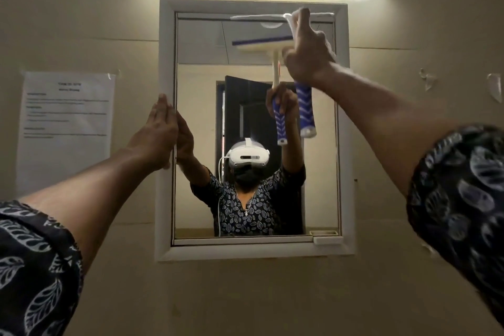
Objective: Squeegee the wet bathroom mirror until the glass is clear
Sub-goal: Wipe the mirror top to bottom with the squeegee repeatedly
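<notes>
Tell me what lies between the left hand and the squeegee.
In the head view, only bare mirror glass lies between left hand and squeegee.

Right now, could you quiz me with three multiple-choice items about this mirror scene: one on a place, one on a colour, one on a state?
1. Where is the white-bladed squeegee?
A. top right of the white-framed mirror
B. bottom left
C. on the wall

2. What colour is the squeegee's patterned grip?
A. red
B. blue and white
C. green

3. What is the left hand doing?
A. hanging down
B. holding a cloth
C. resting flat on the mirror's left frame

Answers: 1 A, the blade sits under the top edge. 2 B, the grip shows below the right hand. 3 C, open fingers lie along the frame.
</notes>
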{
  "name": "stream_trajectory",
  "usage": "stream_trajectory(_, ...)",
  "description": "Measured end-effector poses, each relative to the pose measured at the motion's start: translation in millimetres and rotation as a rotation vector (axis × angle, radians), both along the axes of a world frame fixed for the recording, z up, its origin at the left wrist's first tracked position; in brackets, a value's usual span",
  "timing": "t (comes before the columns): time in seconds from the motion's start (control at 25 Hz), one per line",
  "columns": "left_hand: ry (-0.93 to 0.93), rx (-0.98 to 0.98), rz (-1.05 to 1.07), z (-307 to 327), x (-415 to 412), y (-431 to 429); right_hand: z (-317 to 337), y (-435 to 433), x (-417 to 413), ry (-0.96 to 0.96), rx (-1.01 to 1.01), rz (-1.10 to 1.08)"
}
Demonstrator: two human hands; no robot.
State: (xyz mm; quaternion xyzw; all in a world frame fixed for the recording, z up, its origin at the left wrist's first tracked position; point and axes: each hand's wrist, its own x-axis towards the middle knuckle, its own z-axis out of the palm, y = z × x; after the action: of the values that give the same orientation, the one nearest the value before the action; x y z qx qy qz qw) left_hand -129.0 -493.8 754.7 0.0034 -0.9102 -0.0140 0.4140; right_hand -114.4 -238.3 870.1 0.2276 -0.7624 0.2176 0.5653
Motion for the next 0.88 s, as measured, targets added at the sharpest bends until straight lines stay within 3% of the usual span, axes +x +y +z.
stream_trajectory(0.44,0.007,-0.076,-0.012,1,-11,-8,-4,10,-31,-0.088,-0.096,-0.042)
stream_trajectory(0.88,-0.057,-0.094,0.026,-1,-2,-6,-149,5,-25,-0.193,-0.172,0.097)
